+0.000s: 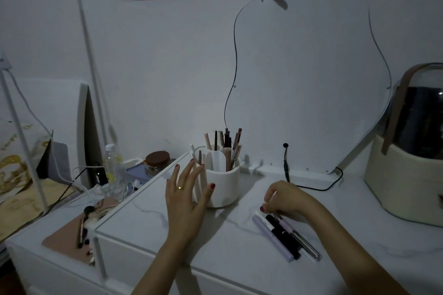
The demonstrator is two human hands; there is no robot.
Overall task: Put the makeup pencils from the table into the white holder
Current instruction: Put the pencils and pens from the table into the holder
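Note:
The white holder [224,183] stands mid-table with several makeup pencils [225,142] upright inside it. My left hand [185,195] is spread against the holder's left side, thumb on its front wall, fingers apart. Right of the holder, my right hand [286,199] pinches a thin pale pencil [272,197] between thumb and fingers, just above a small pile of pencils [285,233] lying on the table: a lilac one, a black one, and a silver-grey one. The pile's far ends are hidden under my right hand.
A curvy mirror [309,79] leans against the wall behind the white table [239,258], with a black cable [286,163] at its base. A beige case with a dark dome [407,163] sits at right. A lower shelf at left holds a brown-lidded jar [157,161], a bottle and brushes.

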